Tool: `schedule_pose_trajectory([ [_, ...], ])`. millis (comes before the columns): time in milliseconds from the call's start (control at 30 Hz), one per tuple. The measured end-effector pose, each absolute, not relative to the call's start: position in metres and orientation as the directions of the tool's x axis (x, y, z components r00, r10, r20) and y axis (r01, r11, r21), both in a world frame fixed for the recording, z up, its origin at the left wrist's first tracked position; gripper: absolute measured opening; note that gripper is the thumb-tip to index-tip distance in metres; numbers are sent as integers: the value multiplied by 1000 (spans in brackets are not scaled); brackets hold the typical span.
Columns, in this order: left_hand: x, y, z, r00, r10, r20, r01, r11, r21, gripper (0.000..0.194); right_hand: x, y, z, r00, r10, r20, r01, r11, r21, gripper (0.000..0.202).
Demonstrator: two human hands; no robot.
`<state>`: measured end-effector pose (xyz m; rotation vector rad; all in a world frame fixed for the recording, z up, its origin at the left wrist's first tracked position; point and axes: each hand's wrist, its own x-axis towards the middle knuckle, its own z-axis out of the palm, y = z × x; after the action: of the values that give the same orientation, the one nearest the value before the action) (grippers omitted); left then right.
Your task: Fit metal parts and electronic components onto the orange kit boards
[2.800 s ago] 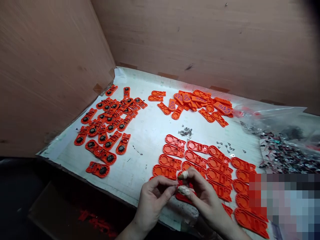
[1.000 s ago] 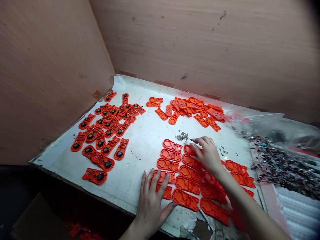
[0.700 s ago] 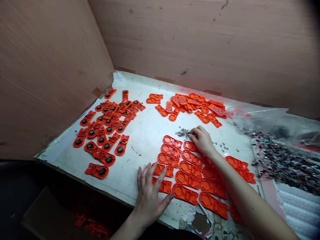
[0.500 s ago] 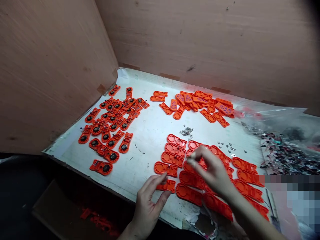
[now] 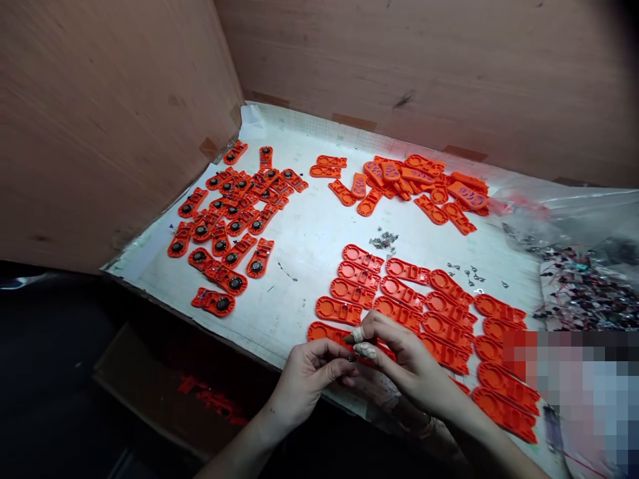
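My left hand [image 5: 307, 379] is closed in a pinch above the front edge of the table, and a tiny dark piece [image 5: 351, 358] shows at its fingertips. Close against it, my right hand [image 5: 399, 349] has its fingers pressed together; pale wrapping covers some fingertips. What the right fingers hold, if anything, is too small to make out. Just behind both hands lies an orange plastic housing [image 5: 324, 331], partly covered by fingers. Other open orange housings [image 5: 355, 293] lie in columns beyond and to the right, each with a round recess. Small metal clips [image 5: 384, 241] form a pile behind them.
On the left are many orange housings with round black parts fitted [image 5: 234, 226]. Orange shells, some with purple print [image 5: 389, 173], are heaped at the back. Loose metal clips [image 5: 469, 273] lie right. Wired components [image 5: 574, 286] fill a plastic bag. Wooden panels [image 5: 399, 60] wall the table.
My right hand has moved down and left to meet my left hand, whose fingers have closed. The camera view has shifted, so the table's contents sit higher in the picture.
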<state>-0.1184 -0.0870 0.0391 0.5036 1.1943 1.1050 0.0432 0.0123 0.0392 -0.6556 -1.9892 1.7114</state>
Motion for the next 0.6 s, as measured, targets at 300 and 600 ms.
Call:
schedule_pose_trajectory([
  [300,-123,-89,37,7,907,-422,-149,418,896,22,43,12,40,-865,501,24,109,234,-966,12],
  [600,-132,-114,12,87,960,267,873,-203,443,45,15,-5,-11,-708,647,284,409,703,-582,16],
])
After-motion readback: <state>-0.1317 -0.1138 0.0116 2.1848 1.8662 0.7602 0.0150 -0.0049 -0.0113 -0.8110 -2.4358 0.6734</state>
